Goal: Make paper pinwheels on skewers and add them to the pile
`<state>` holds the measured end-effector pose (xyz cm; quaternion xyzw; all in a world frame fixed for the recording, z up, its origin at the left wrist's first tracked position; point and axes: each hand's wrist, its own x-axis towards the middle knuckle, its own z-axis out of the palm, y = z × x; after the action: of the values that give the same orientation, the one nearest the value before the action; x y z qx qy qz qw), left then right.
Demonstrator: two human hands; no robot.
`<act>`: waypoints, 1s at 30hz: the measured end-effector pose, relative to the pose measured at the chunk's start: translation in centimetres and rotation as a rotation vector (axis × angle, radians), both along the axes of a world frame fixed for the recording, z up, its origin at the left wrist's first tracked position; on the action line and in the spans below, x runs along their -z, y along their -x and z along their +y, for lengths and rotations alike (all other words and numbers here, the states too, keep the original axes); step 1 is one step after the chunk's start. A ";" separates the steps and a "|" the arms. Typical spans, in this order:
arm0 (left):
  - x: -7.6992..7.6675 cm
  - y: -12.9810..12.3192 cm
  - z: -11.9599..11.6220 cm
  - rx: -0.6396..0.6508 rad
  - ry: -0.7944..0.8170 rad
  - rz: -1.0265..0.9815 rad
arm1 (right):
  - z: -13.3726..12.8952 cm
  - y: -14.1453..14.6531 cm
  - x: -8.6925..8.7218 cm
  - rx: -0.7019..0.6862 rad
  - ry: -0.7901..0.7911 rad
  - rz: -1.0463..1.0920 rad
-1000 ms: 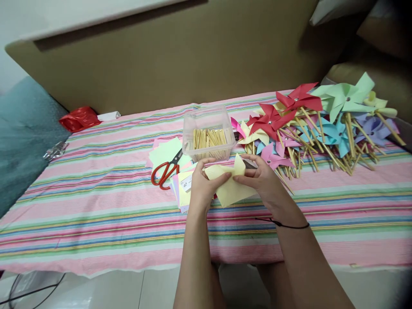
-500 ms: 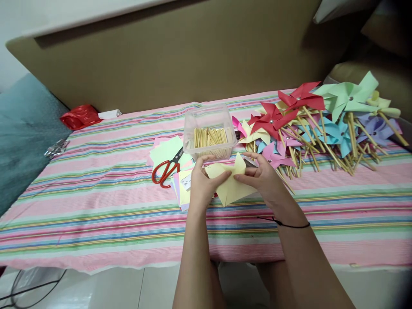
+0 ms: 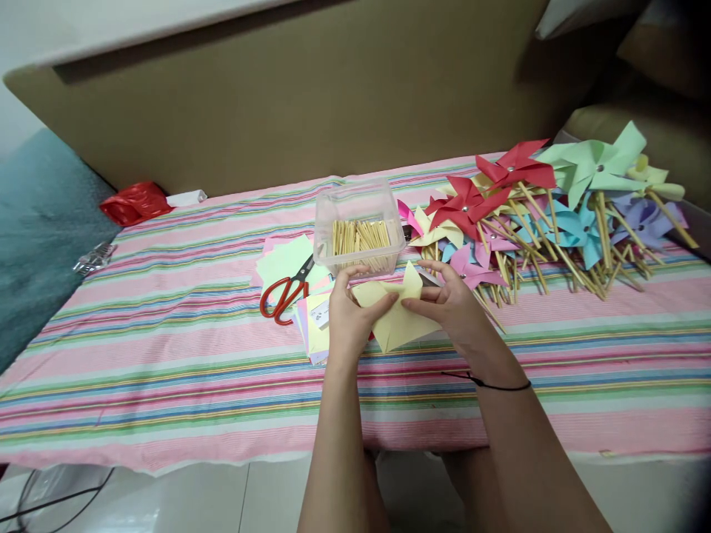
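A pale yellow sheet of paper, cut and partly folded, is held up between my two hands. My left hand grips its left side, thumb pressed near the middle. On the other side my right hand pinches the paper, with a corner curled upright between the hands. Just beyond them stands a clear plastic box with short wooden sticks inside. Left of my left hand lie red-handled scissors, on light green paper sheets. A stack of pastel paper sits partly behind my left hand.
Many finished paper pinwheels on sticks are piled at the right. A red plastic bag, a white roll and metal clips lie at the far left. Striped cloth covers the surface, with a brown backrest behind.
The view has shifted slightly. Both hands keep nearly the same hold on the yellow paper, and nothing else has visibly moved.
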<state>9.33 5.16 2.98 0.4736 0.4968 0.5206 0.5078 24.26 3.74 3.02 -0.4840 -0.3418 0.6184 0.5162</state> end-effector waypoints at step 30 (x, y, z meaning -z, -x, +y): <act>0.2 0.4 0.0 0.048 0.050 0.022 | -0.2 0.3 -0.2 0.018 0.034 -0.038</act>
<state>8.92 5.15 2.83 0.4782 0.5036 0.4905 0.5265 23.99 3.56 3.20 -0.5075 -0.3366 0.6101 0.5069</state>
